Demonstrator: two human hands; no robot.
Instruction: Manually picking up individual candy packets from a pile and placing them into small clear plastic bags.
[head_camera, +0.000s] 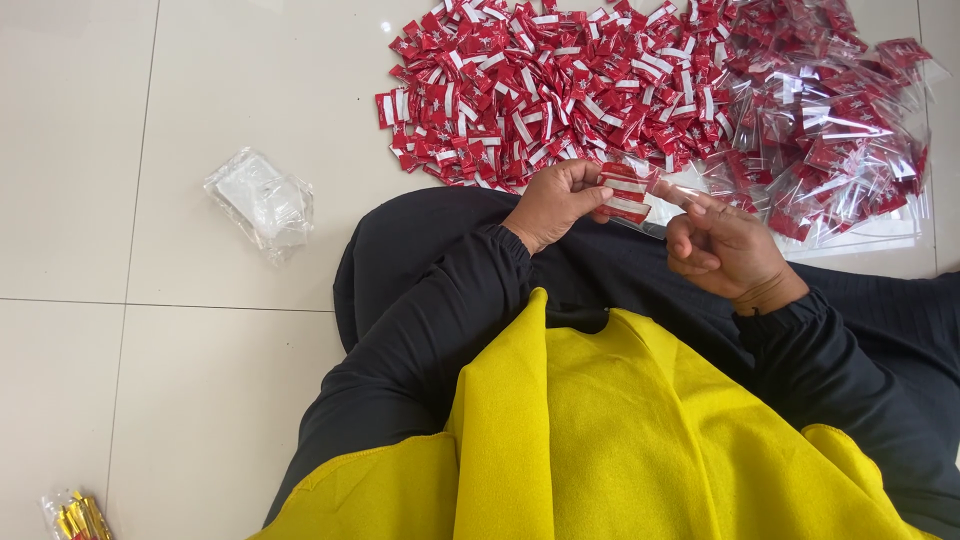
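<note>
Packet contents: unreadable; clear bag (668, 205) hard to trace. Red-and-white packets (625, 193), between both hands above the lap, pinched in left hand (555, 203) fingertips; right hand (725, 250) curled, thumb and forefinger gripping the bag's edge. Loose packet heap (560, 85) on the floor (150, 350) beyond; bagged packets (840, 130) toward the right edge.

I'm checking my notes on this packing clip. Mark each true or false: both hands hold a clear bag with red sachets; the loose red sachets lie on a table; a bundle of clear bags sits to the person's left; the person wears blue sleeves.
1. True: left hand and right hand hold the clear bag.
2. False: the red sachets lie on the tiled floor.
3. True: bundle of clear bags.
4. False: the sleeves are black.
</note>
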